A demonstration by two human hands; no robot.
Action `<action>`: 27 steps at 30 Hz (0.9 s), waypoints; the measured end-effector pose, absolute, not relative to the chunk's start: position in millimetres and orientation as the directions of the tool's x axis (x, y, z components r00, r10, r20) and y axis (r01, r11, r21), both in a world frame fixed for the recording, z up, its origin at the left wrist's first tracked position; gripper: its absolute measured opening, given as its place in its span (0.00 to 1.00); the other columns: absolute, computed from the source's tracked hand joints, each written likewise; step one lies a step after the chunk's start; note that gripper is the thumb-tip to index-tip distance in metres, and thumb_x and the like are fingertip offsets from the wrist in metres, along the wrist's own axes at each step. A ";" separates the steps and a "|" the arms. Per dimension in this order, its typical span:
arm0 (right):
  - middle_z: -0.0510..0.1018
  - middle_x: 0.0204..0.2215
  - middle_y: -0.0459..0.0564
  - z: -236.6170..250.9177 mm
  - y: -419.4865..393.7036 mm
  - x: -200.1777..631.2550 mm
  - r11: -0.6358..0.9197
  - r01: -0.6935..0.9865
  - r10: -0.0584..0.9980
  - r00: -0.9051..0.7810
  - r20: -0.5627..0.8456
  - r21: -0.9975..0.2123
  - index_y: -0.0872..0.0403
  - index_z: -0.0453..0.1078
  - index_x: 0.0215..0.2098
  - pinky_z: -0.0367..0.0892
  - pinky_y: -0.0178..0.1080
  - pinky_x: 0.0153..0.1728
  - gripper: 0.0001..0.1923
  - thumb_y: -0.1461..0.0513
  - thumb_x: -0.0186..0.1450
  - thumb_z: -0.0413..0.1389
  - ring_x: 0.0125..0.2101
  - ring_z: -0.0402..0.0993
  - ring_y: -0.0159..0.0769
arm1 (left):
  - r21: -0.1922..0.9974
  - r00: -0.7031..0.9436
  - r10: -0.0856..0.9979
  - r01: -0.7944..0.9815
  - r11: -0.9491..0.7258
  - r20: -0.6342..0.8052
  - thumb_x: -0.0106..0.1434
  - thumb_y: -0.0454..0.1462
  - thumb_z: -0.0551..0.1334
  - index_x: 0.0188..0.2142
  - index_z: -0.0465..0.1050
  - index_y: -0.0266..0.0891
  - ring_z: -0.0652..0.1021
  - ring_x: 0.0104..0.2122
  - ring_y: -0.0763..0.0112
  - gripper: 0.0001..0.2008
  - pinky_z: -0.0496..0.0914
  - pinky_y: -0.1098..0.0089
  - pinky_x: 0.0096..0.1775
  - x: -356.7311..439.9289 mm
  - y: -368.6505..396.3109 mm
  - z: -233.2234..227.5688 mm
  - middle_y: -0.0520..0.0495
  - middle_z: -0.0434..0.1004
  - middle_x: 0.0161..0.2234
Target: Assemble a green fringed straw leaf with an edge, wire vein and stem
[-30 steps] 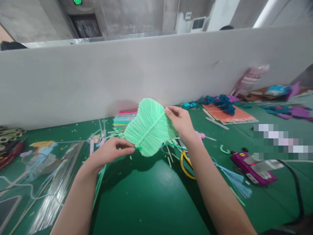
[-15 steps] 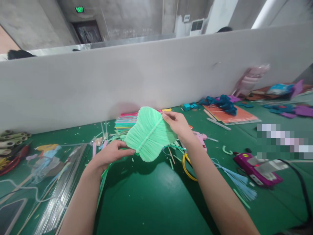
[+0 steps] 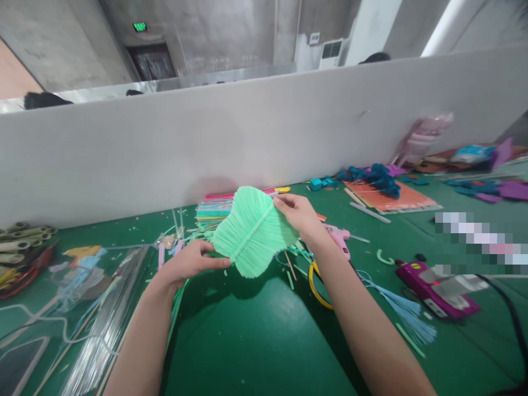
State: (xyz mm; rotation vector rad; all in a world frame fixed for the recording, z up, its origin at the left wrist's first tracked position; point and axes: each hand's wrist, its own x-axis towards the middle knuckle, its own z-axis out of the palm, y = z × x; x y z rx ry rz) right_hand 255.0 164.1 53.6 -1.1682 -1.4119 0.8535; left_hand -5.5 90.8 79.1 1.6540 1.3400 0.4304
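Note:
A light green fuzzy leaf made of pipe cleaners (image 3: 253, 231), with a raised midrib running diagonally, is held up above the table. My left hand (image 3: 196, 259) pinches its lower left end, by the base of the midrib. At the upper right end, my right hand (image 3: 297, 214) grips the tip between thumb and fingers. Behind the leaf lies a bundle of coloured pipe cleaners (image 3: 212, 210), partly hidden. Yellow-handled scissors (image 3: 315, 286) lie under my right forearm, their blades out of sight. A pink glue gun (image 3: 340, 239) is just beyond that forearm.
A magenta power strip (image 3: 437, 289) with a black cable sits at right, near a light blue tassel bundle (image 3: 408, 313). Clear plastic-wrapped rods (image 3: 103, 324) lie at left. A white partition (image 3: 264, 132) borders the green table (image 3: 256, 341). Dark teal flowers (image 3: 381, 179) rest on orange sheets (image 3: 412, 203).
The leaf and both hands sit very slightly lower in the picture, as does the whole scene, so the view has tilted a little. Both hands keep their hold on the leaf.

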 end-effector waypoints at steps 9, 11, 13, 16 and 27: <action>0.81 0.35 0.52 59.7 155.5 262.0 0.319 0.313 0.944 -0.185 0.272 -0.894 0.57 0.77 0.39 0.67 0.40 0.36 0.15 0.56 0.62 0.55 0.36 0.74 0.40 | 0.949 -0.055 0.998 0.316 -0.019 0.038 0.60 0.43 0.62 0.38 0.76 0.43 0.64 0.17 0.78 0.09 0.60 0.77 0.18 -55.1 49.5 130.0 0.55 0.65 0.19; 0.81 0.34 0.52 58.8 154.1 256.4 0.326 0.335 0.932 -0.274 0.239 -0.884 0.57 0.78 0.37 0.67 0.40 0.37 0.13 0.57 0.61 0.56 0.35 0.74 0.39 | 0.993 -0.102 0.991 0.086 -0.076 0.085 0.64 0.38 0.56 0.37 0.75 0.43 0.59 0.12 0.82 0.08 0.57 0.80 0.14 -52.5 41.5 139.8 0.57 0.59 0.15; 0.81 0.34 0.51 57.8 153.0 250.0 0.305 0.343 0.927 -0.319 0.196 -0.888 0.57 0.77 0.37 0.67 0.39 0.38 0.12 0.59 0.61 0.56 0.35 0.74 0.38 | 0.996 -0.120 0.991 -0.053 -0.072 0.065 0.66 0.35 0.52 0.36 0.74 0.41 0.58 0.10 0.83 0.11 0.56 0.81 0.12 -47.3 42.7 141.7 0.58 0.58 0.13; 0.81 0.33 0.51 57.1 152.0 244.9 0.256 0.366 0.933 -0.335 0.129 -0.895 0.58 0.76 0.41 0.66 0.38 0.36 0.13 0.61 0.60 0.57 0.32 0.74 0.36 | 0.954 -0.050 0.995 -0.292 0.067 -0.085 0.67 0.33 0.52 0.38 0.73 0.38 0.60 0.08 0.84 0.10 0.57 0.84 0.10 -43.5 57.8 131.4 0.58 0.63 0.14; 0.77 0.27 0.46 65.7 147.9 255.0 0.234 0.349 0.928 -0.360 0.100 -0.907 0.56 0.77 0.39 0.61 0.35 0.31 0.12 0.60 0.57 0.58 0.27 0.68 0.31 | 0.829 0.064 0.986 -0.535 0.162 -0.151 0.69 0.33 0.49 0.40 0.69 0.36 0.60 0.09 0.89 0.10 0.54 0.89 0.09 -47.1 83.8 106.9 0.57 0.67 0.19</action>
